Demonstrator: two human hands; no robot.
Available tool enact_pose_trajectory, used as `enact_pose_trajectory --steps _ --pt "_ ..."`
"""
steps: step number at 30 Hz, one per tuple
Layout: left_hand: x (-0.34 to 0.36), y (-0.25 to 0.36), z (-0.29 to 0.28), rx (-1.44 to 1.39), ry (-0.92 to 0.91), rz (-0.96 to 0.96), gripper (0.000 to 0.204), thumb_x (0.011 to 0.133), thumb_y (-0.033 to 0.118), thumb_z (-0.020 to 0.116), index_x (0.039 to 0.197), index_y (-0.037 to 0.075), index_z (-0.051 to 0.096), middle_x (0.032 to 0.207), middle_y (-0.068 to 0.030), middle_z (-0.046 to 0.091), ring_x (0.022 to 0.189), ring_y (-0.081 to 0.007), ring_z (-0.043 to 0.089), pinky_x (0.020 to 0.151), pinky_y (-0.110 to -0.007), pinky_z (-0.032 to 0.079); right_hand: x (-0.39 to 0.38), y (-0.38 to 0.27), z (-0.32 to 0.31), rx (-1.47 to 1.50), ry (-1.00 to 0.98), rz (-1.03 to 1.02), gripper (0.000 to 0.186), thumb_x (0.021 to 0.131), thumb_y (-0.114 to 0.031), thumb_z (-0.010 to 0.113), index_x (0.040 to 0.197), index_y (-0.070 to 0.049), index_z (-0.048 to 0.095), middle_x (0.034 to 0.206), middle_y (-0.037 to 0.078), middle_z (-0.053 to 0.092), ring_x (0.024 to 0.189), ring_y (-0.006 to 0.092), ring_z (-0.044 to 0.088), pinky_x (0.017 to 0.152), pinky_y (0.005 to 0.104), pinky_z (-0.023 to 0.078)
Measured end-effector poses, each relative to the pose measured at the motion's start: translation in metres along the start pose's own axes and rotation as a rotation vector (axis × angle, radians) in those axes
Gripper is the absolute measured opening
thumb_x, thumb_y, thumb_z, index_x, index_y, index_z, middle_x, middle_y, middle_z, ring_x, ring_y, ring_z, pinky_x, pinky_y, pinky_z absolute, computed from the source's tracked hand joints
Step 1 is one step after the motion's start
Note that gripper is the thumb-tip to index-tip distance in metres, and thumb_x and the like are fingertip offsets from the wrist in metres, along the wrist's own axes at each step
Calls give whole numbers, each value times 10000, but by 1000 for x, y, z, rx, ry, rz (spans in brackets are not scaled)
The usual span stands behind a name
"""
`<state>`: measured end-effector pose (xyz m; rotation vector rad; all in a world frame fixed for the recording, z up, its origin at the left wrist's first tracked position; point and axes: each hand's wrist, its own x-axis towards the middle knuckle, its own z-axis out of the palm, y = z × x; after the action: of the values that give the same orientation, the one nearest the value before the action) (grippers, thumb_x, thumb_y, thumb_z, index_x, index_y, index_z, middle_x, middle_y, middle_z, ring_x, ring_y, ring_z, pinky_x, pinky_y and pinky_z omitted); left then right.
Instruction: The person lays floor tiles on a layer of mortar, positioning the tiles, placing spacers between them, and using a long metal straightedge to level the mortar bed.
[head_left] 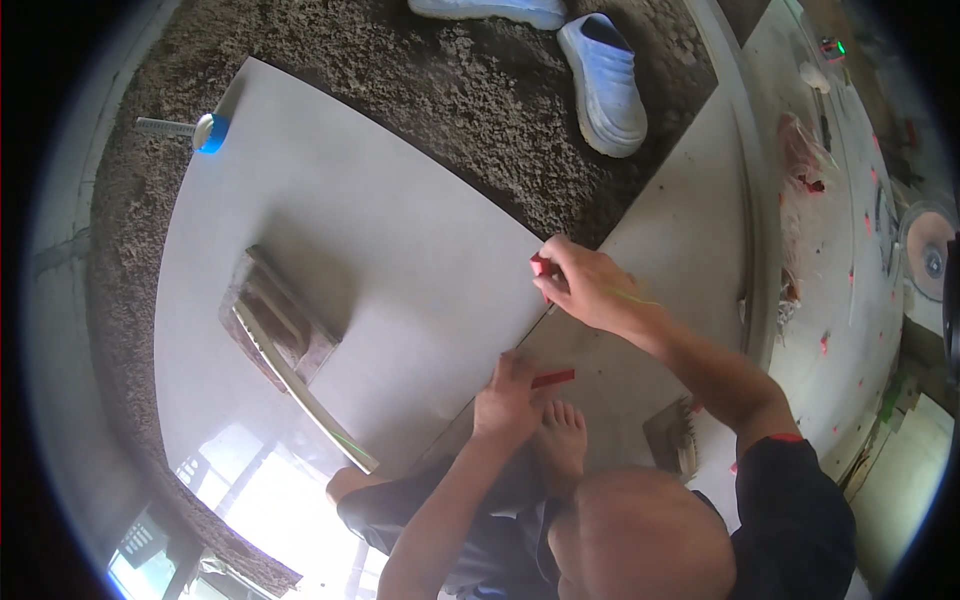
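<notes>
My right hand grips a small red piece at the seam beside the corner of a large pale tile. Lower down, my left hand has closed fingers round a red strip, just above my bare foot. On the tile at left lies a trowel, with a long pale strip lying across it. A blue-and-white round tool with a grey shaft sits at the tile's upper-left edge.
Rough grey bedding lies beyond the tile, with white shoes on it. At right are a brush-like tool, a raised ledge, panels dotted with red pieces, crumpled plastic and a round disc. A wall borders the left.
</notes>
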<state>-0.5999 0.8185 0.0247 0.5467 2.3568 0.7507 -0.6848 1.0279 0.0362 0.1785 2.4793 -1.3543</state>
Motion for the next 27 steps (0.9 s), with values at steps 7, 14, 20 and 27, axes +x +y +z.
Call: enact_pose_trajectory --steps 7,14,20,27 --pt "35 -14 -26 -175 298 -21 222 845 127 657 1036 35 591 964 -153 597 852 -346 630 716 -432 518 15 10 14 -361 -173 -239 216 847 -140 643 961 -59 479 871 135 600 758 361 622 629 456 504" --pt "86 -11 -47 138 238 18 337 882 360 652 986 42 607 929 -128 618 827 -278 619 720 -404 492 9 17 -21 -247 13 -180 237 863 -219 661 1004 -43 590 950 151 624 906 345 635 763 440 516" --pt "122 21 -41 672 -130 104 661 831 709 493 932 72 637 895 -50 621 821 -216 609 670 -348 478 -19 99 -77 -425 500 17 354 885 -234 644 1166 -37 558 1199 165 568 1095 346 545 908 414 452" --pt "136 24 -41 511 -300 134 580 842 655 541 800 87 649 728 -69 631 725 -236 635 609 -386 497 -40 139 -80 -648 579 -16 462 870 -229 618 1291 -70 514 1329 130 472 1213 349 458 1040 473 333"
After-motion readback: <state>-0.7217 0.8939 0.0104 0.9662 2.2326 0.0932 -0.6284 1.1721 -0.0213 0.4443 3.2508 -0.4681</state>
